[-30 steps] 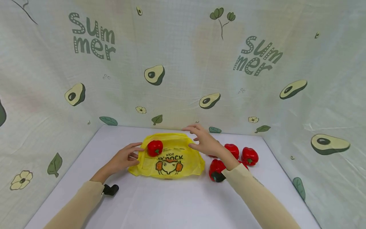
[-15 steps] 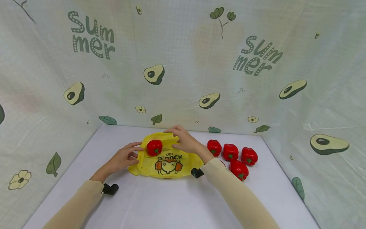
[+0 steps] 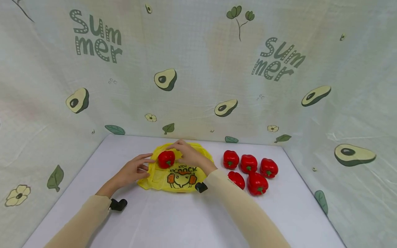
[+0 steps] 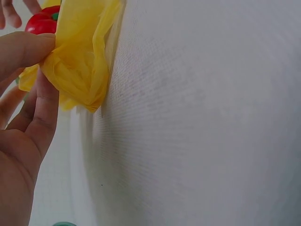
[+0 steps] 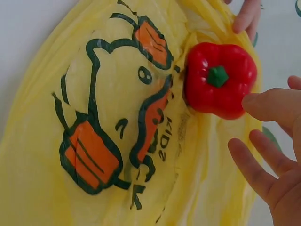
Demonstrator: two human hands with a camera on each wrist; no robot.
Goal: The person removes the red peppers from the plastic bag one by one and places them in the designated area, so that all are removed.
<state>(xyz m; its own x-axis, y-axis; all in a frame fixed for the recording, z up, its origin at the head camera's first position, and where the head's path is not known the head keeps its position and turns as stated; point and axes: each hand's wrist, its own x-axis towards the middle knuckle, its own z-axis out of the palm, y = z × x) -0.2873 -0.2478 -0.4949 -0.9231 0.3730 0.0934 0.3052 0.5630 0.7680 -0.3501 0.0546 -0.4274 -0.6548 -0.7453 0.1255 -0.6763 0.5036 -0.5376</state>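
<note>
A yellow plastic bag (image 3: pixel 161 179) with a printed cartoon face lies flat on the table, a red bell pepper (image 3: pixel 166 159) resting on its left part. At the bag's left edge my left hand (image 3: pixel 131 171) pinches the plastic between thumb and fingers, as the left wrist view shows. My right hand (image 3: pixel 189 155) reaches over the bag from the right, fingers spread and bent around the pepper's far right side. In the right wrist view its thumb (image 5: pixel 268 104) overlaps the pepper's edge; whether it touches, I cannot tell.
Several more red bell peppers (image 3: pixel 249 163) stand in a loose group right of the bag. Behind the white table (image 3: pixel 155 220) hangs a pale cloth (image 3: pixel 192 44) printed with avocados, which also closes off both sides. Black wrist cameras (image 3: pixel 118 204) sit on both sleeves.
My right hand has moved left from the bag's right edge to the pepper on the bag, uncovering the pepper group at right. The left hand stays at the bag's left edge.
</note>
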